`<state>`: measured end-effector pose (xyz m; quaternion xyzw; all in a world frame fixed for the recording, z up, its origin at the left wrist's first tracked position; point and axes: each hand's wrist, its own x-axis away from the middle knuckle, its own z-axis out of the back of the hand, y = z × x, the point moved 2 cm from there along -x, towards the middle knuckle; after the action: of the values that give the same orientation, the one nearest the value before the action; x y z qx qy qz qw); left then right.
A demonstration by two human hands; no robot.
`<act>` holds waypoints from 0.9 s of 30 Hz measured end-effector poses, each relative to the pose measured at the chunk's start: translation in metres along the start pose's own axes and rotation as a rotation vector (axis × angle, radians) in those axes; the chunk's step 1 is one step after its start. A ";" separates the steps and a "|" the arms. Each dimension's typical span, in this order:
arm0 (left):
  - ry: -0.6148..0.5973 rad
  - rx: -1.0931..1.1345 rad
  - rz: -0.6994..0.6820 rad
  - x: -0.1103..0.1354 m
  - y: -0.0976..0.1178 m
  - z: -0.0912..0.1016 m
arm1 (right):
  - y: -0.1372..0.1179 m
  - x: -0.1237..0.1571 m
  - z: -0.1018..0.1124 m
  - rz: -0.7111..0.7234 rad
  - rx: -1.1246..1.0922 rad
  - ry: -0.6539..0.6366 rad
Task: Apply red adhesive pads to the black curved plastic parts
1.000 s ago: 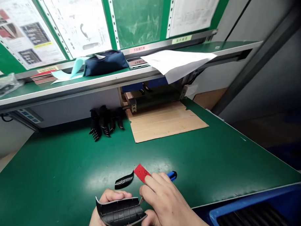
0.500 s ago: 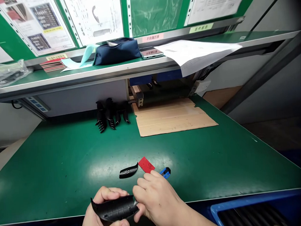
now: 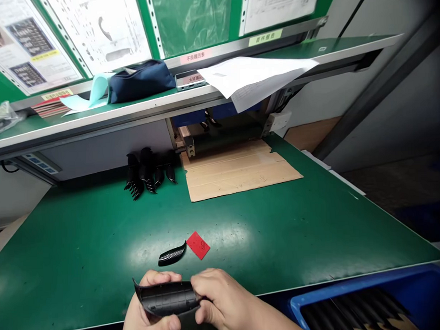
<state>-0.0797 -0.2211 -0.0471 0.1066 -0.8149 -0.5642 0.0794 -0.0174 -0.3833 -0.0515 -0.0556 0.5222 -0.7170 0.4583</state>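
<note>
My left hand (image 3: pixel 147 309) is wrapped round a curved black plastic shell (image 3: pixel 170 298), hollow side up, its pointed tip to the left. My right hand (image 3: pixel 222 297) is closed at the shell's right end, thumb below and fingers above. The blue utility knife that showed behind this hand earlier is hidden within its grip now. Just beyond my hands, a ribbed black plastic piece (image 3: pixel 172 254) lies on the green table (image 3: pixel 100 236). Beside it is a small red card (image 3: pixel 199 245).
Several black curved parts (image 3: pixel 146 172) stand at the back left, near a flat cardboard sheet (image 3: pixel 242 171). A blue bin (image 3: pixel 297 304) with black parts sits at the lower right. The shelf (image 3: pixel 131 112) above carries a dark blue pouch (image 3: pixel 143 81), a phone (image 3: pixel 190 80) and papers (image 3: pixel 253 77).
The view has shifted, so the table's things appear further left. My right hand has turned in at the shell's end, and the knife's blue handle has gone out of sight.
</note>
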 end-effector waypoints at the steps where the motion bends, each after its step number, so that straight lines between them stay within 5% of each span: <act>1: -0.003 -0.004 0.011 -0.002 -0.003 -0.003 | 0.003 0.003 0.004 -0.036 -0.071 -0.081; 4: -0.042 0.037 0.057 -0.009 -0.010 -0.018 | 0.011 0.011 0.017 -0.139 -0.263 -0.175; 9: -0.027 0.114 0.129 -0.023 -0.016 -0.047 | 0.037 0.017 0.023 -0.227 -0.503 -0.022; 12: 0.049 0.009 0.121 -0.037 -0.017 -0.043 | 0.059 0.021 0.028 -0.367 -0.678 0.128; 16: -0.088 -0.730 0.003 -0.065 -0.018 -0.009 | 0.078 0.024 0.044 -0.485 -0.305 0.305; 20: -0.191 -1.260 -0.133 -0.089 -0.033 0.022 | 0.079 0.015 0.052 -0.528 0.056 0.303; 23: -0.244 -1.408 -0.148 -0.101 -0.045 0.031 | 0.074 0.005 0.045 -0.572 0.130 0.230; 27: -0.271 -1.311 -0.135 -0.099 -0.037 0.030 | 0.063 -0.004 0.031 -0.524 0.150 0.222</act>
<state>0.0114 -0.1804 -0.0938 0.0155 -0.2979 -0.9544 -0.0108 0.0399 -0.4039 -0.0868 -0.0757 0.4826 -0.8493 0.2002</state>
